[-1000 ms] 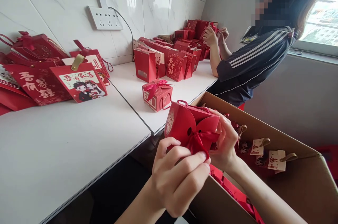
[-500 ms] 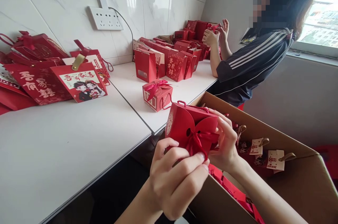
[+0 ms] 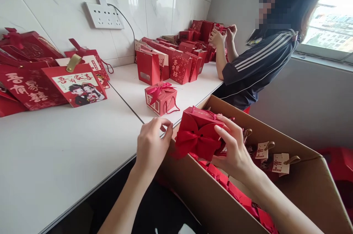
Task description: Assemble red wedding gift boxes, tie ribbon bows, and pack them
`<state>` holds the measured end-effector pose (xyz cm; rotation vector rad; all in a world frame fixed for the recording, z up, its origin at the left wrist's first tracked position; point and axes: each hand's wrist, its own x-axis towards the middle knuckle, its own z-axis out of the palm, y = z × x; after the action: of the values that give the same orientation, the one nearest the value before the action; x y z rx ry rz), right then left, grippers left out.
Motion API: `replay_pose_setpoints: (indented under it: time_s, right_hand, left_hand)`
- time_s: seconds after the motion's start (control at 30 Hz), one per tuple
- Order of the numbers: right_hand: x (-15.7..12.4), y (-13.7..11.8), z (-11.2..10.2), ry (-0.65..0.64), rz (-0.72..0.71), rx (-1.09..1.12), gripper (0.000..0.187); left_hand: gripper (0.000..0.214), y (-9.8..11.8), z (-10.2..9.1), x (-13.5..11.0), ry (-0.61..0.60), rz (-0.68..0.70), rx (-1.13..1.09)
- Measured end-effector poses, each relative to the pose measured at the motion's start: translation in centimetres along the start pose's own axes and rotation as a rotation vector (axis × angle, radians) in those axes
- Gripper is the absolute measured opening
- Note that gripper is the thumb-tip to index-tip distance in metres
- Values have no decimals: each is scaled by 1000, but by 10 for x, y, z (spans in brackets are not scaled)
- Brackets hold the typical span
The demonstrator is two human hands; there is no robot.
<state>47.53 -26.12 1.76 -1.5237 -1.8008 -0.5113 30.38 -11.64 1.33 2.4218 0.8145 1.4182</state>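
Observation:
My right hand holds a small red gift box over the open cardboard carton, its fingers on the right side and top edge. A wide red ribbon bow covers the box's front, and a twisted cord handle lies on top. Apart from the box, just to its left, is my left hand, fingers curled in toward the thumb, with nothing visible in them. A similar red box with a bow stands on the white table beyond my left hand.
The cardboard carton contains rows of red boxes and bags with tags. Red gift bags stand at the table's left; several more line the wall. A co-worker handles a red box at the far end. A socket strip is on the wall.
My left hand has let go of the ribbon and moved left and up, away from the box. The bow now looks spread wider. My right hand still holds the box.

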Motion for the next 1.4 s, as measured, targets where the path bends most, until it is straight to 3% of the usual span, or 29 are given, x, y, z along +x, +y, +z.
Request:
replay_pose_setpoints:
  time_s: [0.1, 0.27, 0.33, 0.4, 0.47, 0.57, 0.67, 0.77, 0.83, 1.0, 1.2, 1.3, 1.4]
  right_hand:
    - [-14, 14, -9, 82, 396, 206, 90]
    - [-30, 30, -27, 209, 1369, 1141, 52]
    - [-33, 29, -29, 263, 1598, 1408, 47]
    - [-36, 26, -29, 314, 1677, 1557, 40]
    - [-39, 23, -27, 318, 1657, 1596, 34]
    - [-45, 23, -23, 229, 1562, 1474, 36]
    - [-52, 25, -16, 195, 1381, 1032, 44]
    - [-64, 31, -1, 254, 1158, 501, 55]
    - [-72, 38, 15, 210, 1070, 328, 66]
    - [-85, 49, 62, -20, 1036, 341, 69]
    - [-85, 27, 116, -221, 947, 511, 62]
    - [-88, 17, 122, -315, 901, 546, 49]
    - [-94, 18, 114, -370, 847, 566, 52]
  left_hand:
    - [6, -3, 23, -16, -174, -79, -118]
    - [16, -9, 60, -55, -520, -11, -113]
    - [16, -13, 69, -67, -619, -11, -81]
    - [18, -16, 74, -74, -654, -20, -61]
    - [18, -17, 75, -78, -643, -25, -56]
    - [17, -17, 75, -79, -609, -13, -58]
    - [15, -20, 78, -84, -546, 0, -70]
    - [19, -28, 85, -95, -438, 58, -114]
    - [24, -35, 90, -103, -361, 120, -143]
    - [47, -46, 97, -119, -248, 187, -185]
    - [62, -48, 98, -131, -205, 168, -164]
    - [61, -47, 100, -134, -203, 159, -152]
    - [58, -46, 100, -134, -204, 152, -143]
